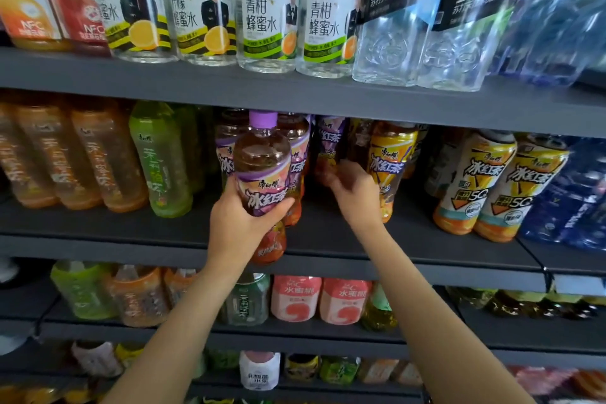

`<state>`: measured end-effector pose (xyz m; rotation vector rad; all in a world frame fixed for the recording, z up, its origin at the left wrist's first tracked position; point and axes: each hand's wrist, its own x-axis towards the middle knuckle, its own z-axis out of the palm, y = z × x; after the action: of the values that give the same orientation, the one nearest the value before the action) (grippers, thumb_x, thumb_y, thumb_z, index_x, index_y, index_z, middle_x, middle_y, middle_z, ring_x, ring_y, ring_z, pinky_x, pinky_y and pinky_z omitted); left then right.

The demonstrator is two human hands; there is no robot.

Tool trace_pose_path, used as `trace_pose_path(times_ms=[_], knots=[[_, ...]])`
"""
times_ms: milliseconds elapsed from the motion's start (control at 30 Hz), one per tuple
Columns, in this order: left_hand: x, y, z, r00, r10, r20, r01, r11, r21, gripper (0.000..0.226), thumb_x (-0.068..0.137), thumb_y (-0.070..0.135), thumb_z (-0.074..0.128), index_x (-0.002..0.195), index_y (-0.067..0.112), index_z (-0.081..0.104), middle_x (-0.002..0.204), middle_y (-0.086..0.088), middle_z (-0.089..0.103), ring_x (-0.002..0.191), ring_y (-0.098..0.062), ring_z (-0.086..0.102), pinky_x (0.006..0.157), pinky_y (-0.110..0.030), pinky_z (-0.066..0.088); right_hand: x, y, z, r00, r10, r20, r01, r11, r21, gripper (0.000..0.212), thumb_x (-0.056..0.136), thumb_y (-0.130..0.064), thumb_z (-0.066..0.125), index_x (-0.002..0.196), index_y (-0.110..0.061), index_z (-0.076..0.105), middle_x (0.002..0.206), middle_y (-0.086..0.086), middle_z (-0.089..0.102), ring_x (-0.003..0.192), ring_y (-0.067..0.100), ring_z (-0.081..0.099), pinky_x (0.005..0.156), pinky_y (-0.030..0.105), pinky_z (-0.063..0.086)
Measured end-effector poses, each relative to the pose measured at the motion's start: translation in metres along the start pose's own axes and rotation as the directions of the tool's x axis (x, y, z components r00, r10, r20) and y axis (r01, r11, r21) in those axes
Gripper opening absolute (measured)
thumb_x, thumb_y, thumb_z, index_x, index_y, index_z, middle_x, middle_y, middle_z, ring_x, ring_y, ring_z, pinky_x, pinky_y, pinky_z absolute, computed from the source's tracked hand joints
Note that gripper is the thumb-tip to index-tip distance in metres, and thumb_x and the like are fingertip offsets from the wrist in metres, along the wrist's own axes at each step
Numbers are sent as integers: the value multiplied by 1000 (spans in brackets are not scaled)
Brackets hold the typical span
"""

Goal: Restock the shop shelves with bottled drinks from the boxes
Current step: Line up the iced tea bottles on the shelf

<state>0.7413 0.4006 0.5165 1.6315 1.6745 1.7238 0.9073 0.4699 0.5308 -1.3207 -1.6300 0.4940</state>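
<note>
My left hand (241, 223) grips a purple-capped iced tea bottle (262, 161) round its lower label and holds it upright at the front of the middle shelf (410, 249). Right behind it stand two more purple-labelled iced tea bottles (296, 154). My right hand (352, 188) reaches into the gap to the right of them, its blurred fingers touching a purple-labelled bottle (329, 147) further back. Whether those fingers curl round that bottle is unclear.
Yellow-labelled iced tea bottles (390, 167) stand just right of my right hand. Orange and green tea bottles (160, 157) fill the shelf's left. The top shelf holds honey water (269, 26) and soda water bottles (390, 16). Lower shelves carry more drinks (295, 298).
</note>
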Motion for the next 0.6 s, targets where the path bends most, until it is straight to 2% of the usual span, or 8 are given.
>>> trace_pose_path(times_ms=[67,167,267,400,500,600], knots=[[3,-2,-3,1000,-11,7,11,1000,9,68,63,32,82,121,10,52,111,-2,65,103,-13,59,86,-22,43,21,-1,20,997,45,-62,-51,995,-90,47,90,-15,58,132,1,43,123,17,59,113,32,56,89,28,42],[5,-4,-4,1000,-3,17,3,1000,9,69,64,32,82,121,11,51,110,2,63,100,-8,56,85,-20,42,44,-8,47,978,161,-134,-185,963,-195,46,93,-15,51,132,2,33,125,21,54,111,38,55,84,39,45],[6,-7,-3,1000,-12,22,13,1000,-16,68,63,34,81,121,15,50,109,4,62,101,-8,56,86,-21,42,56,-10,62,946,264,-190,-315,888,-335,41,95,-13,45,130,2,30,129,19,51,113,37,55,84,41,46],[8,-13,-1,999,-21,32,22,999,-46,68,62,38,80,120,18,50,110,4,62,101,-8,56,87,-22,43,68,-4,71,910,322,-263,-401,844,-355,27,97,-9,38,123,1,37,125,19,54,114,36,55,86,42,47],[10,-17,0,999,-28,40,30,998,-58,69,62,40,79,121,20,49,112,5,62,103,-8,56,88,-23,44,72,-1,70,909,294,-296,-388,856,-342,27,97,-7,36,123,2,39,123,21,55,112,38,56,86,44,47],[11,-19,0,998,-30,52,34,997,-69,66,63,38,79,120,20,49,110,6,61,103,-8,56,88,-24,45,71,3,64,924,289,-252,-360,880,-309,32,96,-13,45,124,3,40,124,23,55,113,39,54,88,44,45]])
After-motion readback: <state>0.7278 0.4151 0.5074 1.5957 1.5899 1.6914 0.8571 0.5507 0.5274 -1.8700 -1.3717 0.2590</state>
